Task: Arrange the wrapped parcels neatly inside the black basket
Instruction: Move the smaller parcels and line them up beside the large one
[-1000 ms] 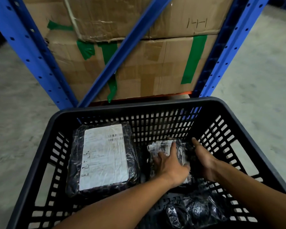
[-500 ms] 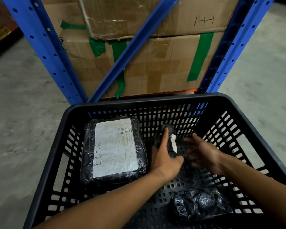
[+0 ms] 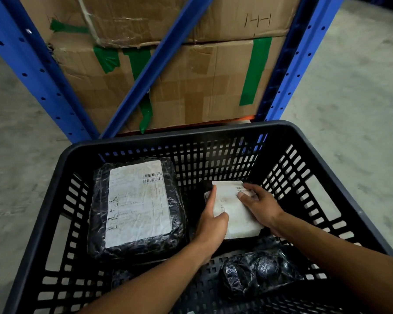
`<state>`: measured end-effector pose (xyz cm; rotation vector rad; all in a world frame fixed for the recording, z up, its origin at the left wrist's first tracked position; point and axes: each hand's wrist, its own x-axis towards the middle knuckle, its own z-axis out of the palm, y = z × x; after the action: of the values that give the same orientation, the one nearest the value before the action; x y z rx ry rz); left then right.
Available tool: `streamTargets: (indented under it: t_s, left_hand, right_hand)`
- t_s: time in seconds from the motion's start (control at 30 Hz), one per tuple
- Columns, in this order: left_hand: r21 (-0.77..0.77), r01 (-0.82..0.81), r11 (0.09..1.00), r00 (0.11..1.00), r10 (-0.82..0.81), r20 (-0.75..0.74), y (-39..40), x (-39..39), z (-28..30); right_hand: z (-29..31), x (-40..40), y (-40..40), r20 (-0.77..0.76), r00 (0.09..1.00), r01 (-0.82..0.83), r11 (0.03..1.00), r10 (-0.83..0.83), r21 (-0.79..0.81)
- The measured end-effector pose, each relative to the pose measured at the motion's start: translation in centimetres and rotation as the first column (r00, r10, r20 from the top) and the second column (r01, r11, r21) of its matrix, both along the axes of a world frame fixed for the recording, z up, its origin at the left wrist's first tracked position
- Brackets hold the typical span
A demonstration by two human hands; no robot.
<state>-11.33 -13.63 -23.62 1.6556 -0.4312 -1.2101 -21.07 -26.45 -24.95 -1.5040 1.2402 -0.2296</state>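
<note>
Small parcel (image 3: 234,214), white label up, low in the far right part of the black basket (image 3: 213,134), clamped from both sides: left hand (image 3: 211,223) on its left edge, right hand (image 3: 259,205) flat on its top right. Could slip and tip over if let go too soon, or land crooked against the big parcel (image 3: 136,207) just beside it. Might also squash the lumpy black bag (image 3: 256,270) near the front.
</note>
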Motion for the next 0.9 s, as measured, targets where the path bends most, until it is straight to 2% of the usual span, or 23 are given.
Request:
streamTargets:
  t_s: [0.1,0.17,0.27,0.4,0.47,0.57,0.63,0.73,0.77,0.8,0.87,0.9]
  left_hand:
    - [0.09,0.031,0.995,0.998,-0.037,0.058,-0.2,-0.2,-1.4]
    - [0.191,0.088,0.978,0.978,-0.122,0.17,-0.3,-0.5,-2.3]
    - [0.331,0.169,0.928,0.917,-0.271,0.294,-0.4,-1.1,-3.5]
    - [0.402,0.224,0.888,0.897,-0.349,0.271,-0.6,-0.9,-3.1]
    - [0.406,0.245,0.88,0.902,-0.361,0.237,-0.5,-0.6,-2.3]
    - [0.329,0.189,0.925,0.902,-0.296,0.315,0.4,-1.2,-0.5]
    - [0.172,0.177,0.969,0.887,-0.232,0.4,1.6,-1.8,0.7]
    - [-0.017,0.266,0.964,0.912,-0.247,0.328,3.5,-1.9,2.3]
    - [-0.041,0.344,0.938,0.888,-0.311,0.338,4.3,-1.7,2.6]
    - [-0.051,0.468,0.882,0.821,-0.412,0.396,4.9,-1.2,2.9]
    - [0.043,0.731,0.681,0.569,-0.643,0.512,6.0,-0.3,3.0]
    - [0.115,0.806,0.581,0.44,-0.717,0.54,6.3,0.1,3.0]
  right_hand:
    - [-0.3,-0.2,-0.2,-0.065,0.997,-0.05,0.992,0.043,-0.113]
    - [-0.9,-0.9,-0.3,-0.152,0.977,-0.167,0.98,0.15,-0.111]
    - [-1.2,-1.9,0.0,-0.312,0.892,-0.36,0.932,0.328,-0.049]
    - [-0.1,-1.5,-0.2,-0.465,0.79,-0.469,0.882,0.401,-0.036]
    - [1.3,-1.1,-0.3,-0.527,0.709,-0.55,0.835,0.468,0.003]
    - [4.8,-0.5,-0.9,-0.613,0.553,-0.682,0.729,0.564,0.056]
    - [7.6,-0.3,-1.2,-0.634,0.5,-0.734,0.678,0.59,0.052]
    - [11.0,-1.4,-0.5,-0.576,0.441,-0.781,0.611,0.688,0.132]
    - [11.7,-1.9,-0.1,-0.54,0.416,-0.79,0.585,0.732,0.184]
    - [12.1,-2.5,0.5,-0.507,0.392,-0.794,0.561,0.768,0.236]
    - [12.0,-3.8,1.4,-0.475,0.349,-0.801,0.52,0.808,0.296]
    - [11.6,-4.4,1.6,-0.476,0.34,-0.804,0.513,0.811,0.3]
